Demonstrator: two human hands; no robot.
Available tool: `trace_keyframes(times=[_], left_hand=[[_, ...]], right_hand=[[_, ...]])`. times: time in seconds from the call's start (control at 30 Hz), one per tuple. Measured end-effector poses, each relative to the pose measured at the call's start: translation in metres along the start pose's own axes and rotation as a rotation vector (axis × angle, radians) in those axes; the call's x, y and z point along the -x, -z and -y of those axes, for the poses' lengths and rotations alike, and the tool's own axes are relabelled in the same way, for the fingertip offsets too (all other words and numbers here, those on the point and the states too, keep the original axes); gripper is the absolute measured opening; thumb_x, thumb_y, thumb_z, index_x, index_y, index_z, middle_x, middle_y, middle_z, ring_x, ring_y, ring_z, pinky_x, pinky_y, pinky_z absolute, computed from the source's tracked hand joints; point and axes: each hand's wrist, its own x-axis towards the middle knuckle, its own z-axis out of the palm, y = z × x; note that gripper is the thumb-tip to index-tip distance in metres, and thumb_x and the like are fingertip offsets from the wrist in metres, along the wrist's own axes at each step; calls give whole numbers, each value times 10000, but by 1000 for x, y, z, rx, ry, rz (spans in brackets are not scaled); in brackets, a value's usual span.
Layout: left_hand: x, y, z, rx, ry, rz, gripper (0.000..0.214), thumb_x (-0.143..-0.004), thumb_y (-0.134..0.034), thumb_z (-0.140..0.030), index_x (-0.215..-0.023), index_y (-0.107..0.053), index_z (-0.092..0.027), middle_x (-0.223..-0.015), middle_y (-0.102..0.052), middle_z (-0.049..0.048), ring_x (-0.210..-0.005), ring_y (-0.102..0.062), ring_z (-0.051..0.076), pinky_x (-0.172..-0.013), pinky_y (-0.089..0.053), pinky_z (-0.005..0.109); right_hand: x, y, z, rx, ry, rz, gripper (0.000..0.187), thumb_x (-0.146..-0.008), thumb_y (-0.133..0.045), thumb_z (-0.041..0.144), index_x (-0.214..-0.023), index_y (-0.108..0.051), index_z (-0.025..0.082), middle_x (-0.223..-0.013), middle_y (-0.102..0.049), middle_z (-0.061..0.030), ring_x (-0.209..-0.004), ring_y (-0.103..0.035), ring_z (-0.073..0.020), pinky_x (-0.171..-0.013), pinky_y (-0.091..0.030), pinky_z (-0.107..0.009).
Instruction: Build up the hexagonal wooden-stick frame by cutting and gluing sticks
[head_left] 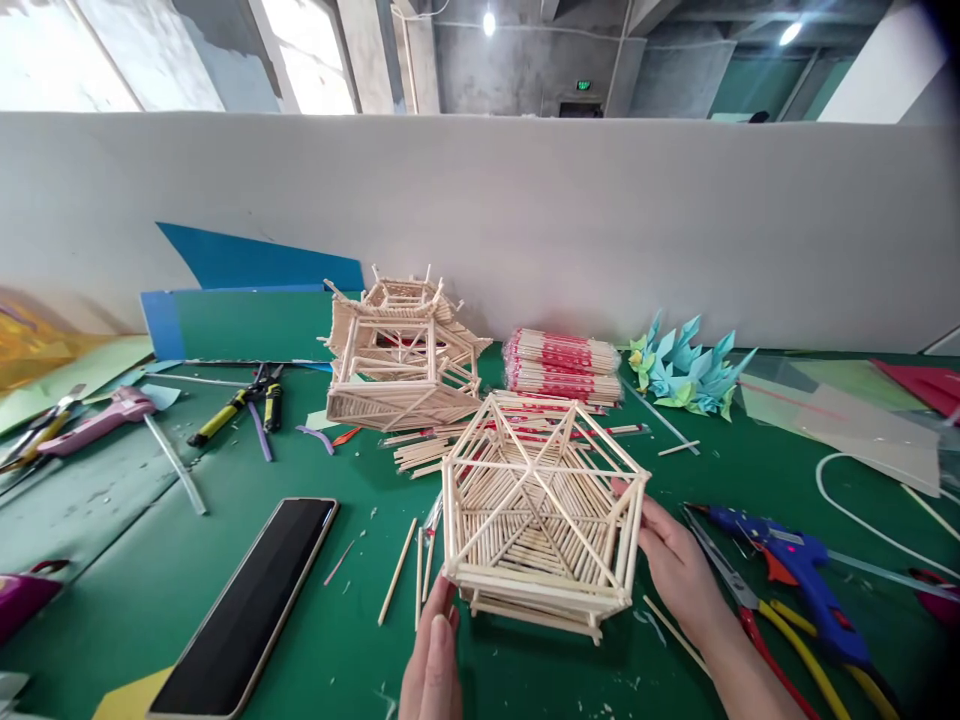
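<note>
Both hands are on a 6-sided stick frame (540, 510), which sits tilted at the near middle of the green surface (315, 650), its open top facing the camera. The right hand (679, 570) clasps the frame's right side, thumb on the rim and fingers behind the wall. The left hand (431, 650) reaches up from below with fingers straight and close together, tips touching the near-left corner. Its thumb is hidden, so I cannot tell whether it grips.

Behind the frame lie loose sticks (420, 450), then a larger stick model (397, 350) and wrapped stick packs (562, 365). Folded paper shapes (686, 370) lie right of the packs. A blue glue gun (795, 565) and yellow-handled pliers (750, 610) lie just beside the right hand. A phone (247, 600) lies face up to the left, with cutters (232, 405) beyond it.
</note>
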Motion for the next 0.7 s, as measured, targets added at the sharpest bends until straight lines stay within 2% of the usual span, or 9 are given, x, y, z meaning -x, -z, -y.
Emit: trace_keyframes(times=[0.1,0.27,0.37,0.47,0.57,0.7], left_hand=[[-2,-2,-1,44,15,40,447,-916,-277,-448,-1252,-510,-268,-1272,-570,57,-1170,-516,274,-959,-444,453],[-17,-12,-5,176,99,15,468,-903,-303,-474,-1284,-451,-247,-1382,-452,61,-1287,-370,260,-1021,-382,426],[-32,-15,-14,265,151,-10,500,-908,-272,-486,-1322,-388,-230,-1429,-381,67,-1319,-315,228,-1071,-314,395],[-47,-15,-29,349,207,-29,529,-911,-248,-499,-1308,-405,-187,-1446,-352,72,-1333,-291,207,-1101,-254,364],[-60,-16,-44,417,256,-22,533,-899,-295,-518,-1262,-473,-171,-1390,-442,71,-1312,-336,208,-1111,-225,353],[-75,-23,-58,485,267,-42,521,-899,-306,-514,-1220,-521,-165,-1303,-535,68,-1273,-394,214,-1085,-269,348]], right_hand=[[4,-2,2,-21,-19,8,410,-824,-460,308,-1207,-568,209,-1272,-551,-81,-1169,-503,-225,-993,-373,-416],[10,-3,4,-43,-30,5,396,-825,-497,346,-1184,-581,201,-1277,-546,-89,-1174,-499,-232,-1005,-361,-411],[16,-2,5,-50,-46,6,405,-830,-500,354,-1199,-568,200,-1294,-527,-97,-1187,-486,-237,-1006,-356,-422],[25,-2,6,-50,-59,8,429,-825,-497,364,-1216,-554,196,-1321,-495,-107,-1194,-477,-247,-998,-367,-423],[37,-1,7,-36,-72,1,433,-816,-495,372,-1207,-560,198,-1319,-494,-104,-1202,-468,-248,-1009,-354,-409],[55,-2,6,-2,-102,-35,404,-821,-493,391,-1168,-580,203,-1315,-490,-106,-1210,-457,-242,-982,-394,-358]])
